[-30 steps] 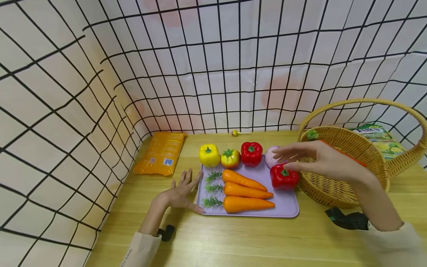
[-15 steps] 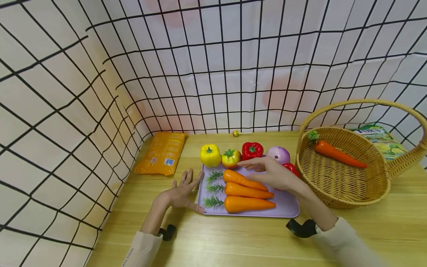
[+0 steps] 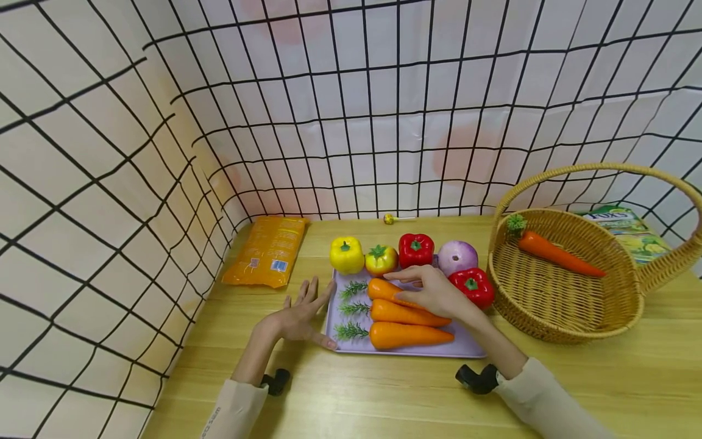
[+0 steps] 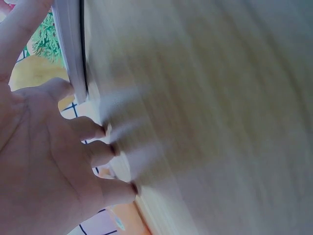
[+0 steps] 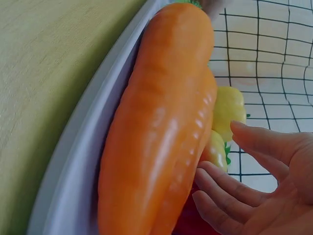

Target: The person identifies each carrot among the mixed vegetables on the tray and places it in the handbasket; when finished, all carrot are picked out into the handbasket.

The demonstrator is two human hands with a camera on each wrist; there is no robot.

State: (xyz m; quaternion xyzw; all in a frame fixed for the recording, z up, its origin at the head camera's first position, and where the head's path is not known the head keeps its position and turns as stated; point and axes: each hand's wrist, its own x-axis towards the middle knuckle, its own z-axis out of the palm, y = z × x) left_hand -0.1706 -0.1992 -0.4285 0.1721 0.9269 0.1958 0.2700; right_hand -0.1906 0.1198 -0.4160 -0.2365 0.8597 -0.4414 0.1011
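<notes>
A lilac tray (image 3: 466,344) holds three orange carrots with green tops: the rear (image 3: 384,289), middle (image 3: 406,313) and front (image 3: 408,335) ones. My right hand (image 3: 436,294) hovers over the rear carrot, thumb and fingers parted; in the right wrist view the hand (image 5: 264,181) shows a gap between them, with no carrot pinched there. My left hand (image 3: 296,320) lies spread at the tray's left side, its thumb and index finger at the rim. Behind the carrots are a yellow pepper (image 3: 347,255), a yellow-red tomato (image 3: 381,260), a red pepper (image 3: 415,250) and a purple onion (image 3: 457,257).
A second red pepper (image 3: 473,288) sits at the tray's right side. Beside it stands a wicker basket (image 3: 554,308) with a tall handle and one carrot (image 3: 559,255) inside. An orange packet (image 3: 269,251), a lollipop (image 3: 390,219) and a green packet (image 3: 631,231) lie farther back.
My right hand has moved left from beside the basket, past the onion and right-side red pepper, to the rear carrot. My left hand has stayed at the tray.
</notes>
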